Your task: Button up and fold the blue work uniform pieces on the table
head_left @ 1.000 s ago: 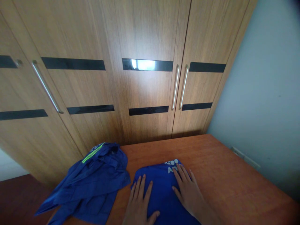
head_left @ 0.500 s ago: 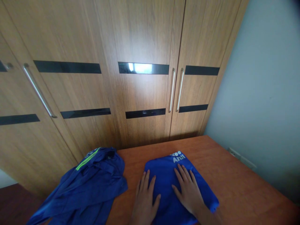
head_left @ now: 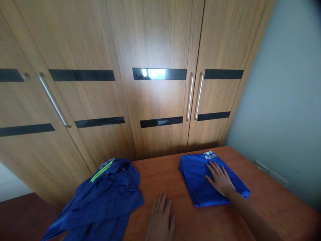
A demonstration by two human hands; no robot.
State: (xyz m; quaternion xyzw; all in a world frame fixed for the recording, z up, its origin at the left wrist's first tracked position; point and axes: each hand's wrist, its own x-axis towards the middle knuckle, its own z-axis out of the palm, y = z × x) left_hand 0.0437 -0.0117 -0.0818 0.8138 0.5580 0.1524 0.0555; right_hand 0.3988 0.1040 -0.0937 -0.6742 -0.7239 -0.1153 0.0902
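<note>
A reddish-brown wooden surface (head_left: 155, 174) reaches to a tall wooden wardrobe (head_left: 160, 97) along its far side. A pale blue-grey wall (head_left: 283, 100) closes off the right, with a light wall plate (head_left: 261, 166) low down. A crumpled dark blue garment (head_left: 107, 201) with a yellow-green stripe (head_left: 102, 170) takes up the left of the surface and drapes toward the near left.

On the right lies one folded bright blue cloth (head_left: 197, 177), white lettering at its far end. The right hand (head_left: 220, 180) rests flat on top, fingers open and slightly spread, gripping nothing; its forearm passes over the near edge. The left hand (head_left: 160, 219) is open, palm down, over bare wood between the two blue items, empty.

In view are two hands, two blue items, three long metal handles (head_left: 190, 97) and eight black strips (head_left: 81, 75) on the doors.

Half a second earlier, both hands were on the folded bright blue cloth, which lay nearer and farther left. The crumpled dark blue garment looks unmoved.
</note>
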